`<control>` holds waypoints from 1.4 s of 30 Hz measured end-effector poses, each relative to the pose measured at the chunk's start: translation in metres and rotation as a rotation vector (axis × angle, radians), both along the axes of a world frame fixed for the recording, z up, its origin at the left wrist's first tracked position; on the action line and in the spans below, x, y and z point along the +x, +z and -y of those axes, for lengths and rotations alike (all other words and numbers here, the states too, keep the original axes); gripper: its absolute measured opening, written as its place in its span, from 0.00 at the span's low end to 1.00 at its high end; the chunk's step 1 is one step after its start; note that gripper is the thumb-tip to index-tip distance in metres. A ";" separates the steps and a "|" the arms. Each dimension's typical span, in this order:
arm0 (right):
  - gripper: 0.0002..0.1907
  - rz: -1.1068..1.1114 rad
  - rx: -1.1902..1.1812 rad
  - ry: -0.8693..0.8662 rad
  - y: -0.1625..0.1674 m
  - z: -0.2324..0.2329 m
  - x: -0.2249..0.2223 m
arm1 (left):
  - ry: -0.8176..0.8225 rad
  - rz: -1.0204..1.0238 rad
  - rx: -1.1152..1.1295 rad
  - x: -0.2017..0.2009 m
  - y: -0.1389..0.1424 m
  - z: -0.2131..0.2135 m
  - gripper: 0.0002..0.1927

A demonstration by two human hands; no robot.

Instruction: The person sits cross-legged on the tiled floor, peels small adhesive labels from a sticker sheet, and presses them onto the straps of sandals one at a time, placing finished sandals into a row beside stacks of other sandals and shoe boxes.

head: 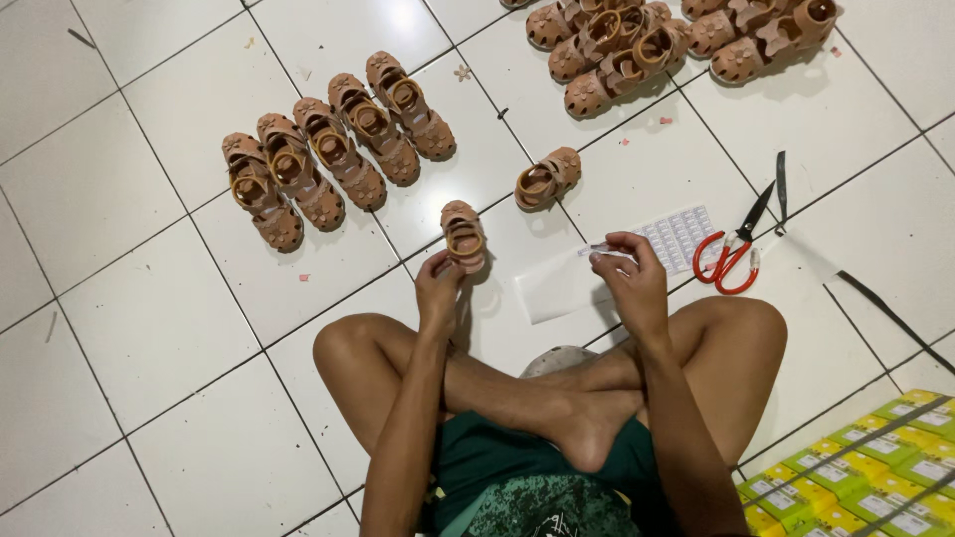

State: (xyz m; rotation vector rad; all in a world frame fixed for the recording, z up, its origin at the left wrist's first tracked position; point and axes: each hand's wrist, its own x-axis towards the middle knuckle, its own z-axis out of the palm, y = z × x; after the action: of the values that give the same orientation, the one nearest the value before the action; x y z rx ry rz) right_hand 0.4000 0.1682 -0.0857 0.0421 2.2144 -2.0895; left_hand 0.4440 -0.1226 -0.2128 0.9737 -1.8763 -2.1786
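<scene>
On the white tiled floor, seen from above, we sit cross-legged with both arms reaching forward. Our left hand closes around the heel of one small tan sandal, holding it upright just above the tiles. Our right hand pinches something small between thumb and fingertips at the edge of a sticker sheet; what exactly it grips is too small to tell. A white backing paper lies between the two hands.

To the left, five sandals stand in a neat row, which we judge to be the finished pieces. One single sandal lies apart, just beyond the held one. At the top right a loose pile of sandals waits, apparently not yet handled, so by our estimate most of the work remains.

Red-handled scissors rest beside the sheet, black strap offcuts farther right, and yellow-green boxes fill the lower right corner.
</scene>
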 end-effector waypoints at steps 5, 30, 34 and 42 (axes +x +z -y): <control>0.19 0.153 -0.056 0.035 -0.051 0.009 -0.008 | -0.269 -0.071 -0.602 0.008 0.016 -0.020 0.36; 0.11 0.299 -0.028 0.291 -0.109 0.084 -0.045 | -0.620 -0.318 -1.482 0.010 0.004 -0.054 0.24; 0.12 0.303 -0.023 0.204 -0.109 0.084 -0.040 | -0.632 -0.393 -1.588 0.015 -0.001 -0.057 0.24; 0.11 0.204 0.094 0.029 -0.103 0.095 -0.019 | -0.714 -0.334 -1.569 0.017 -0.013 -0.061 0.20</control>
State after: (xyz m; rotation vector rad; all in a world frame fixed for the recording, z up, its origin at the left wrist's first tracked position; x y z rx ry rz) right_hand 0.3805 0.0737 -0.1891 0.2180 2.1754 -1.8718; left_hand 0.4614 -0.0614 -0.2261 -0.3800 -2.8618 -0.2825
